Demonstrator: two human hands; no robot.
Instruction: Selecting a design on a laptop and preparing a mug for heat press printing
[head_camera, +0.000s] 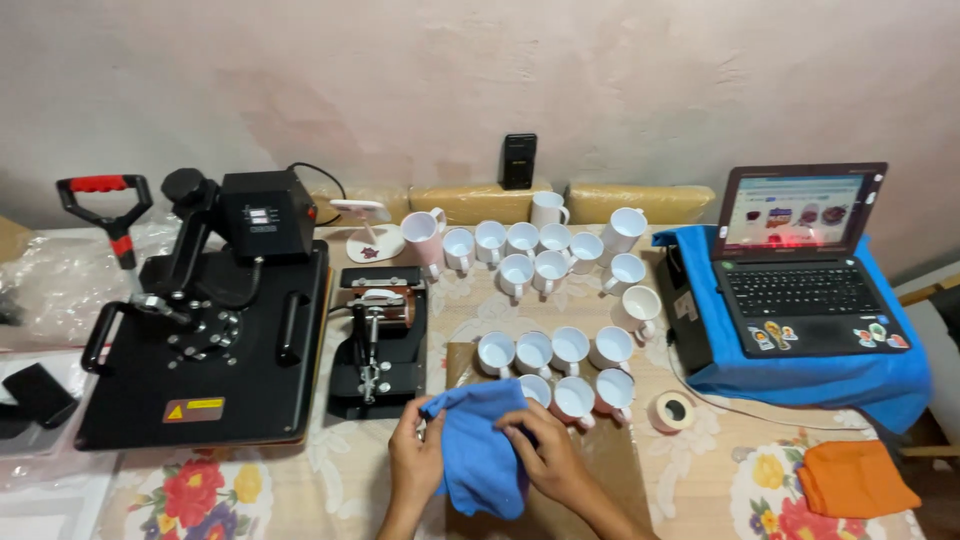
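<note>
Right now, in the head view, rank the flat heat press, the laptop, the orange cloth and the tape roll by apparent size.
1. Flat heat press, largest.
2. Laptop.
3. Orange cloth, though it lies nearer the camera, so its lead is inflated.
4. Tape roll, smallest.

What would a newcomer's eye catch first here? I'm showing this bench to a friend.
Dozens of white mugs crowd the table's middle. A big black heat press with a red-gripped handle fills the left, and an open laptop glows on blue fabric at right. Front and centre, both hands wrap a blue cloth.
</note>
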